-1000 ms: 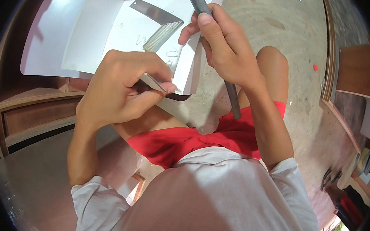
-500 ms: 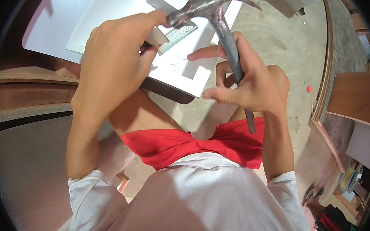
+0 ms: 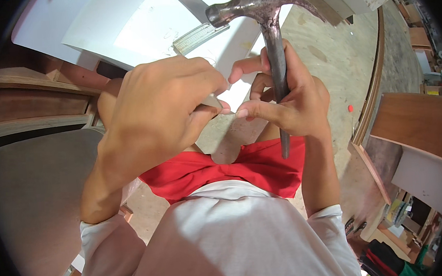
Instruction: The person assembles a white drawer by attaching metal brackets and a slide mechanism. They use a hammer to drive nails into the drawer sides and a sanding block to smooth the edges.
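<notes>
Right hand (image 3: 300, 104) is loosely holding a claw hammer (image 3: 276, 52), its head lying beyond the fingers, striking nothing; left hand (image 3: 162, 101) is pinching a small pale piece (image 3: 212, 102) close to the right fingertips. Farther off, a square (image 3: 201, 38) is already lying on the white panel (image 3: 139, 28).

Hammer (image 3: 275, 49) in right grip (image 3: 300, 101); square (image 3: 201, 38) beyond left grip (image 3: 162, 101), apparently on panel (image 3: 139, 33).
</notes>
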Motion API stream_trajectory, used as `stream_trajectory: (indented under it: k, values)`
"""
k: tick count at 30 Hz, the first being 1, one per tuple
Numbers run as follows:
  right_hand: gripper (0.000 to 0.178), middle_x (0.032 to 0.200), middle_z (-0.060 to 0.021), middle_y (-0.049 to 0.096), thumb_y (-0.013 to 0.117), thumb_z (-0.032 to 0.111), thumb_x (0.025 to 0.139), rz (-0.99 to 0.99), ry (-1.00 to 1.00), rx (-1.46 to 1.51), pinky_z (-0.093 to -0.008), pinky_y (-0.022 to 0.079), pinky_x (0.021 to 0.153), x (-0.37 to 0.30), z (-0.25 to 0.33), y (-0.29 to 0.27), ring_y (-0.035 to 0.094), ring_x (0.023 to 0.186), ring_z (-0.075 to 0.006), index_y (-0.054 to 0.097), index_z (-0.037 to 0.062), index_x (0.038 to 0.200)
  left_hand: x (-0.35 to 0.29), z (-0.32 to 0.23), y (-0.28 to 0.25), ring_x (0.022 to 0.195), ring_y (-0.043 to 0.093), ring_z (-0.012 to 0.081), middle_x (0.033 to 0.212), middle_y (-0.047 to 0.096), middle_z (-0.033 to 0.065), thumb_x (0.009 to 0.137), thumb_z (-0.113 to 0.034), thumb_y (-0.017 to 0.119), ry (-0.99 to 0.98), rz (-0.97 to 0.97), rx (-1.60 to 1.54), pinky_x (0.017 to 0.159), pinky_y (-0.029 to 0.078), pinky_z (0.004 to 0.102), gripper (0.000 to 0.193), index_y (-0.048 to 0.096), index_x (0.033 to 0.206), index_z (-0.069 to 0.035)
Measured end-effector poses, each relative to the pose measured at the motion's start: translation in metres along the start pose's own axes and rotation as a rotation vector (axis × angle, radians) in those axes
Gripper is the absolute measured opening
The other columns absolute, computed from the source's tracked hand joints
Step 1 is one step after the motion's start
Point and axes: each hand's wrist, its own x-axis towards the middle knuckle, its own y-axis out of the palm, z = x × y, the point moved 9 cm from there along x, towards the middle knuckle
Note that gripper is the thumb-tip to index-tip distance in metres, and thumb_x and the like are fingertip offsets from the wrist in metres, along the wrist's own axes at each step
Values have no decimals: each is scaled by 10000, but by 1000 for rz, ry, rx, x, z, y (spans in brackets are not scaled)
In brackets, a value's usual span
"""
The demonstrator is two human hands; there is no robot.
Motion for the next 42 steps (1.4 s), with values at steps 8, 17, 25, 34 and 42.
stream_trajectory:
  k: [8,17,25,34,42]
  values:
    - [665,1112,-131,764,982,31,728,-50,-58,-66,-240,589,613,5,8,-1,706,709,-131,495,17,1181,-7,-2,2,763,730,297,955,748,113,793,-41,835,38,-95,18,649,564,344,235,758,1015,-27]
    - [495,848,-57,608,599,456,1107,-366,-91,-8,-213,382,500,-86,4,-24,493,627,-73,523,3,1292,-3,-8,4,852,712,262,971,763,59,771,-60,860,104,-74,61,699,563,353,221,783,975,-23]
    - [427,751,-39,556,485,336,1174,-525,-12,-143,-240,333,491,-140,-8,16,439,536,-85,584,-55,1314,-4,-5,8,894,700,259,963,776,76,745,-70,879,84,-126,17,740,566,355,224,796,948,-28]
    - [368,741,-52,606,545,217,1146,-434,-8,-400,-263,385,542,-127,14,8,507,598,-104,662,-113,1260,-9,7,7,910,731,282,999,783,98,691,-101,922,-16,-224,-8,739,581,363,357,766,1000,-14]
    - [391,773,-111,674,629,44,1031,-220,-174,-876,-271,488,655,-89,116,-17,621,685,-146,653,-104,1392,-22,23,1,907,731,274,1020,772,107,662,-121,956,-70,-279,-54,754,580,350,437,744,1029,-18]
